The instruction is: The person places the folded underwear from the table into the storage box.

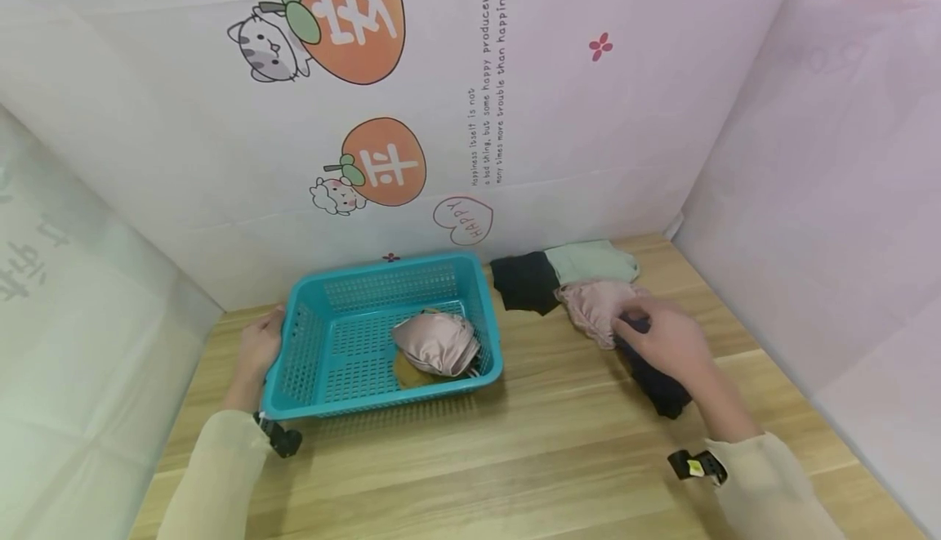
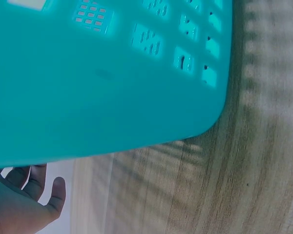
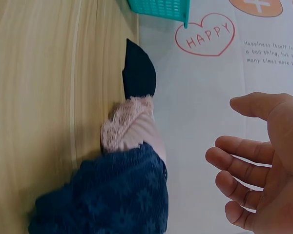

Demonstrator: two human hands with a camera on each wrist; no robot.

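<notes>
My left hand (image 1: pixel 260 348) grips the left side of a turquoise plastic basket (image 1: pixel 316 409). In the left wrist view, its curled fingers (image 2: pixel 35 183) are partly hidden behind the basket wall. Inside, towards the right, a shiny pink garment (image 1: pixel 439 344) lies over a mustard-coloured one (image 1: pixel 412 374). Over a navy garment (image 3: pixel 122 195) with a floral pattern, my right hand (image 1: pixel 665 340) hovers with loosely bent fingers and nothing between them. That navy garment partly overlaps pink lace-trimmed underwear (image 1: pixel 591 307).
Behind the pink underwear lie a black garment (image 1: pixel 525 283) and a pale green one (image 1: pixel 591 261), side by side near the back wall. White printed sheets (image 1: pixel 559 115) enclose the wooden table (image 1: pixel 470 466) at the back and sides.
</notes>
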